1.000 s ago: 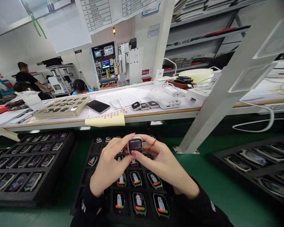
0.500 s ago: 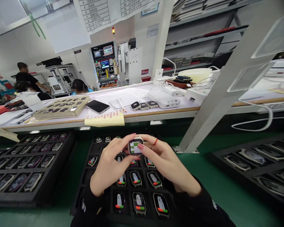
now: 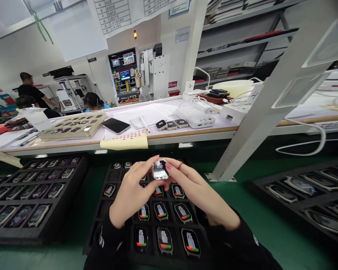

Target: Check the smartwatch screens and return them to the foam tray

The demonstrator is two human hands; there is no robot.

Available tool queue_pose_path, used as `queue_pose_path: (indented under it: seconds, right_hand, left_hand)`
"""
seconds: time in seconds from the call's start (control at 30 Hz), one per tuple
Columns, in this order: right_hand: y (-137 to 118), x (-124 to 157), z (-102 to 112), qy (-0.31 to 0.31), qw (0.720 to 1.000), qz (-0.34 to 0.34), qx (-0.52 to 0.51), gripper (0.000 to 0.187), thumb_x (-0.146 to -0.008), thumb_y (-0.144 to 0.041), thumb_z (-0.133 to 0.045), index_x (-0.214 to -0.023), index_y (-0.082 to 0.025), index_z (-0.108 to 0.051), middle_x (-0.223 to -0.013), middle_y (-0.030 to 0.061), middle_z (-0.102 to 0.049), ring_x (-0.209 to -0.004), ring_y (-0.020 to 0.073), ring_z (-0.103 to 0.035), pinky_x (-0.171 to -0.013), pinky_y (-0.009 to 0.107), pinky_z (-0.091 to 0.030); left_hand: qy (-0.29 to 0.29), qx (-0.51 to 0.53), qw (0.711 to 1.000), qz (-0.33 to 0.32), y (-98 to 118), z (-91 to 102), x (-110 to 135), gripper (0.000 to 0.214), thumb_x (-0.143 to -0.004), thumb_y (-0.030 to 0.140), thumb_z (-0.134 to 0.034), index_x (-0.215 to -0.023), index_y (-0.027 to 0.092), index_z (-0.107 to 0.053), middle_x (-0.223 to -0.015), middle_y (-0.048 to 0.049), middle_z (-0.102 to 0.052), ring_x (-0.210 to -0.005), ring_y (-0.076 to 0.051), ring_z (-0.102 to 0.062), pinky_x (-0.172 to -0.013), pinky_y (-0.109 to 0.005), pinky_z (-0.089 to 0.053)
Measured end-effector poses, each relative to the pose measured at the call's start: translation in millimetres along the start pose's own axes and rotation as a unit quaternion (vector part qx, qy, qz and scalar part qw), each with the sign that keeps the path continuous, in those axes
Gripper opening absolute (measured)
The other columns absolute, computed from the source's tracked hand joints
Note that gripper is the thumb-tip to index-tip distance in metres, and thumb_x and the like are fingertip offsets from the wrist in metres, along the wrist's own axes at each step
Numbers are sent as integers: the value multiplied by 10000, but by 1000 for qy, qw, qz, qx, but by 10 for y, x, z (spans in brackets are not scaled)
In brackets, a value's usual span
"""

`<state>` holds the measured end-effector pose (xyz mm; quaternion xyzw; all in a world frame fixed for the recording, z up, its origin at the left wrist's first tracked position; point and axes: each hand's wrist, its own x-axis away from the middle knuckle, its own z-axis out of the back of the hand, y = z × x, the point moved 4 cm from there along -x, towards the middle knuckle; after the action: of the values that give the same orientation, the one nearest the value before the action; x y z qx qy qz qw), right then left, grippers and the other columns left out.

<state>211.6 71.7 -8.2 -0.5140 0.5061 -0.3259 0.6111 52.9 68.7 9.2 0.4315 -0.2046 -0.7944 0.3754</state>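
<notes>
Between my two hands is a smartwatch case (image 3: 159,170) without a strap, its glossy screen facing me with small white text on it. My left hand (image 3: 135,185) grips its left side between thumb and fingers. On the other side, my right hand (image 3: 190,183) holds the right edge, with the thumb at the screen's right side. Below lies a black foam tray (image 3: 132,258) whose pockets hold several lit watch cases, such as this watch (image 3: 161,210) with white text and a red and green bar. My hands and sleeves hide part of the tray.
Another black tray of watches (image 3: 53,210) lies at left, a third tray (image 3: 259,187) at right. Ahead runs a shelf edge (image 3: 163,141) bearing a phone (image 3: 116,126), a cream tray (image 3: 70,127) and a white power bank (image 3: 197,119). A slanted metal post (image 3: 242,131) stands at right. People are in the background.
The screen in my hands has gone from a white and green grid to a dark display with text and glare. The watch is raised and tilted slightly; my right thumb has shifted toward its edge.
</notes>
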Motion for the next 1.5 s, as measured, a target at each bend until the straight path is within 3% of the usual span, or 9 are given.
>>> queue_pose_path:
  seconds: [0.13, 0.33, 0.53, 0.63, 0.8, 0.93, 1.13, 1.33, 1.5]
  right_hand:
    - [19, -31, -42, -22, 999, -28, -30, 617, -940, -480, -711, -1413, -177, -455, -1082, 71, -656, -821, 187, -634, -636, 254, -553]
    - [152, -91, 5, -44, 995, -50, -78, 711, -866, -387, -803, -1418, -198, -396, -1216, 112, -649, -1037, 232, -655, -724, 268, -601]
    - [243, -66, 176, -31, 998, -58, -20, 642, -845, -386, -810, -1369, -203, -489, -1210, 90, -655, -1031, 228, -668, -809, 279, -595]
    - [452, -118, 314, -41, 990, -75, 115, 689, -881, -467, -721, -1442, -171, -451, -1226, 102, -651, -1060, 261, -662, -875, 330, -584]
    - [1096, -476, 409, -78, 930, -138, 331, 586, -881, -277, -774, -1391, -85, -558, -717, -7, -626, -712, 244, -661, -701, 362, -577]
    - [1512, -747, 282, -102, 887, -156, 422, 255, -996, -275, -731, -1198, -142, -651, -1048, 65, -665, -943, 250, -665, -886, 445, -562]
    - [1650, -795, 253, -140, 865, -138, 462, 299, -1008, -303, -729, -1249, -152, -640, -1245, 108, -618, -1124, 296, -612, -997, 514, -511]
    - [1549, -878, 638, -96, 877, -136, 450, 234, -1083, -303, -617, -1269, -163, -635, -1210, 95, -645, -1030, 250, -660, -935, 450, -562]
    - [1530, -1020, 1258, 2, 839, -203, 505, 193, -1065, -316, -646, -1188, -168, -664, -1232, 96, -628, -1092, 269, -630, -964, 461, -541]
  left_hand:
    - [-36, 17, 998, 56, -95, -36, 2, 597, -915, 185, -690, -1452, 355, -490, -1158, -3, -657, -1019, -172, -607, -949, -311, -481]
    - [-67, 100, 987, 109, -186, -31, 24, 934, -853, 235, -762, -1582, 367, -194, -1307, -18, -632, -1061, -186, -623, -941, -339, -503]
    - [-16, 79, 984, 158, -435, 333, 102, 735, -942, 343, -616, -1577, 295, -248, -1294, -68, -624, -1049, -194, -627, -931, -370, -513]
    - [-42, 13, 975, 218, -724, 532, 196, 633, -982, 380, -521, -1563, 261, -298, -1271, -76, -631, -1022, -191, -629, -919, -361, -524]
    - [-108, -72, 945, 299, -1458, 674, 145, 400, -975, 315, -569, -1352, 181, -579, -1146, -90, -687, -938, -200, -667, -936, -393, -545]
    - [-82, -137, 922, 353, -2081, 680, -24, 316, -971, 350, -627, -1227, 164, -622, -1237, -108, -638, -1084, -245, -642, -950, -468, -554]
    - [-83, -176, 901, 387, -2591, 616, -111, 356, -963, 353, -640, -1261, 162, -602, -1280, -115, -615, -1107, -257, -635, -938, -474, -564]
    - [-98, -156, 903, 388, -2719, 528, -167, 373, -958, 352, -647, -1278, 166, -594, -1310, -118, -600, -1143, -270, -621, -961, -491, -552]
    - [-108, -93, 909, 391, -2762, 528, -180, 387, -950, 342, -659, -1286, 164, -589, -1320, -120, -593, -1149, -274, -617, -962, -494, -551]
